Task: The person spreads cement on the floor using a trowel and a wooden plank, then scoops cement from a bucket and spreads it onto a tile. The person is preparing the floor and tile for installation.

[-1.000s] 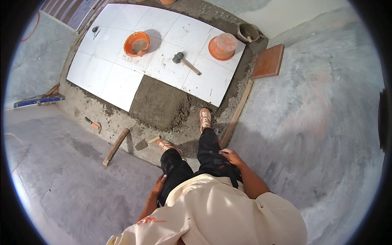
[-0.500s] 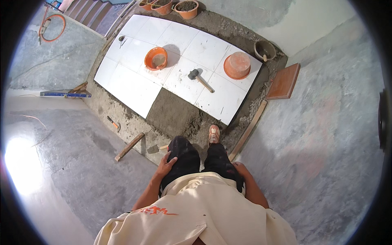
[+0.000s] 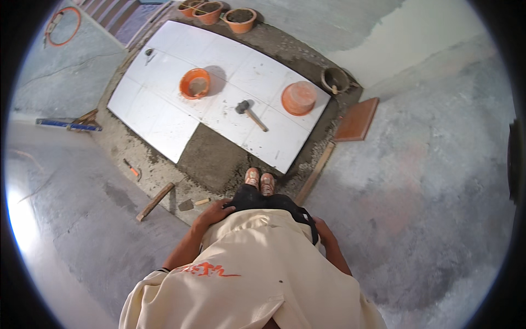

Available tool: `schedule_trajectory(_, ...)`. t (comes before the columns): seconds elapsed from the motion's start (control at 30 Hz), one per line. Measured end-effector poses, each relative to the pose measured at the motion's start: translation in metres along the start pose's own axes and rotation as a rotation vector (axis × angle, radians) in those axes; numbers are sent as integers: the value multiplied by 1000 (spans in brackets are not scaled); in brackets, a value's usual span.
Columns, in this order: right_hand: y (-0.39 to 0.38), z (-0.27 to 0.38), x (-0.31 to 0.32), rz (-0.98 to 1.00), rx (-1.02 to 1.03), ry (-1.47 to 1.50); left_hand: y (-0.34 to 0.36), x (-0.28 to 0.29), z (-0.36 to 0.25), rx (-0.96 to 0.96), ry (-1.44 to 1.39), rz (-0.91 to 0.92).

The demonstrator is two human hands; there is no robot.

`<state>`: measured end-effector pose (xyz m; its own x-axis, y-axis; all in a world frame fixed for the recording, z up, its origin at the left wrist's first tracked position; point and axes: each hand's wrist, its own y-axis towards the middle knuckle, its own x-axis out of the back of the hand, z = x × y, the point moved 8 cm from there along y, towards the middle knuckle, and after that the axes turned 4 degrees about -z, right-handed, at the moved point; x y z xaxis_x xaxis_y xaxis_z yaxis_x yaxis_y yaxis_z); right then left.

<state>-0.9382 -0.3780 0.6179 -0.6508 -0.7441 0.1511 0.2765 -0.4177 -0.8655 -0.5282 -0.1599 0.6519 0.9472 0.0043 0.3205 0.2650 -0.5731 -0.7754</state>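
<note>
My left hand [image 3: 217,211] lies on the left side of my black trousers [image 3: 256,198], its fingers stretched out and nothing in it. Against my right hip is my right hand [image 3: 324,229], with its fingers mostly hidden. Both feet, in patterned shoes [image 3: 252,177], stand together by a bare mortar patch [image 3: 211,159]. Beyond it lie white floor tiles [image 3: 156,118]. On them rest a mallet [image 3: 252,115] with a dark head, an upright orange bucket [image 3: 194,84] and an upturned orange bucket [image 3: 299,98]. A trowel [image 3: 187,205] is near my left hand.
A wooden piece [image 3: 155,202] and an orange-handled tool [image 3: 132,169] lie at left, a blue spirit level [image 3: 68,125] farther off. Filled buckets [image 3: 239,21] line the back. At right are a dark bucket [image 3: 335,80], a brown board [image 3: 356,119] and a wooden strip [image 3: 315,173].
My feet, staggered before, are now side by side. My left hand has gone from near the knee to higher on the thigh. The tiles and tools appear shifted left in view.
</note>
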Motion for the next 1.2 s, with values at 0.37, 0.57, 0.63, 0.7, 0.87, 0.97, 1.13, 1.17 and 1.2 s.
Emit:
schedule_trajectory(0.37,-8,69,14,-236,87,90,61,12,3,-104,-29,96)
schedule_trajectory(0.57,8,98,53,-327,120,41,79,21,-23,-97,-12,64)
schedule_trajectory(0.63,10,108,67,-324,109,90,86,21,-32,-94,8,50)
schedule_trajectory(0.7,13,120,87,-417,154,-24,94,17,-42,-88,-80,64)
schedule_trajectory(0.87,67,127,136,-530,165,-124,122,6,-63,-15,-187,39)
schedule_trajectory(0.97,123,143,185,-662,252,-161,147,0,-79,-4,-158,-38)
schedule_trajectory(1.13,274,197,303,-783,282,-205,185,-26,-101,119,-40,-182)
schedule_trajectory(1.17,318,216,335,-797,261,-288,190,-36,-108,156,35,-210)
schedule_trajectory(1.2,362,232,363,-810,236,-370,190,-45,-115,202,31,-210)
